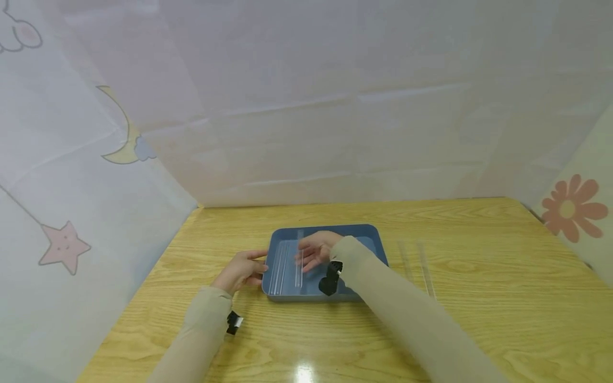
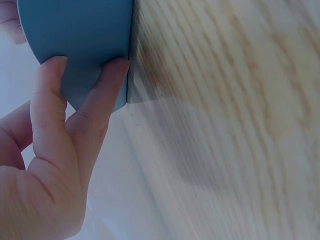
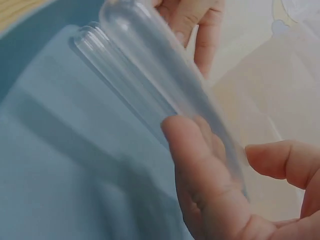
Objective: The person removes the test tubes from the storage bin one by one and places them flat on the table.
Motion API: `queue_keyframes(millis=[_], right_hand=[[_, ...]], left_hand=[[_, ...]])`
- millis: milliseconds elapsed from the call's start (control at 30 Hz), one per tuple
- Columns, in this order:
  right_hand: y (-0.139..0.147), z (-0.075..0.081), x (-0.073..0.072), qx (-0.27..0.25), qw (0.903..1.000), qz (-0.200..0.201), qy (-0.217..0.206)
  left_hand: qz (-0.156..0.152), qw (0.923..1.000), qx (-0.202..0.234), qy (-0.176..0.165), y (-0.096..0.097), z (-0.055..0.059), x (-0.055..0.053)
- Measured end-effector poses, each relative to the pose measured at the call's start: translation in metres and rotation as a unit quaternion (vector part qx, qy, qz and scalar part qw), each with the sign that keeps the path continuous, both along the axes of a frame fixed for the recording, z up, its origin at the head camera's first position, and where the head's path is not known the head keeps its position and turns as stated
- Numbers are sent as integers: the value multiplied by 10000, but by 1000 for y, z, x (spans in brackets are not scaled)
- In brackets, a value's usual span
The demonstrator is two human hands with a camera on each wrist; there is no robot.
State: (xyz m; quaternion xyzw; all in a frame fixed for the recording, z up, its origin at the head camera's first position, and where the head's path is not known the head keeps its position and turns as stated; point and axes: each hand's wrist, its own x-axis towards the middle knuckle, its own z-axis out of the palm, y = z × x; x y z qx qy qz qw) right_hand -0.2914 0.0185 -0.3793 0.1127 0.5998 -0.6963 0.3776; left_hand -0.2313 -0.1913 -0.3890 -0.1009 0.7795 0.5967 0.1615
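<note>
Tray (image 1: 308, 298) is braced at its left end by straight fingers (image 2: 48, 100) of the left hand (image 1: 241, 270), seemingly against sliding, while a clear tube (image 1: 299, 276) is pinched above it by the right hand (image 1: 318, 250), apparently for alignment with tubes (image 1: 278, 271) at left.

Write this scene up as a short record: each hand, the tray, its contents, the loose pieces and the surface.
Left hand: fingers touch the tray's outer left side
Right hand: holds a clear tube over the tray, between thumb and fingers
Tray: blue, shallow, rectangular
Tray contents: clear tubes side by side near its left end
Loose pieces: two clear tubes right of the tray
Surface: wood-grain table
</note>
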Motion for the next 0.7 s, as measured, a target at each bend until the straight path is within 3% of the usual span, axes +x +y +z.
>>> queue_keyframes(millis=[200,700], right_hand=[[11,3,0,1,9998,27,186],[30,11,0,54,9996,-210,180]], left_hand=[[-32,10000,-39,-4,-1,0,-1],[-3,10000,38,27,1,1,1]])
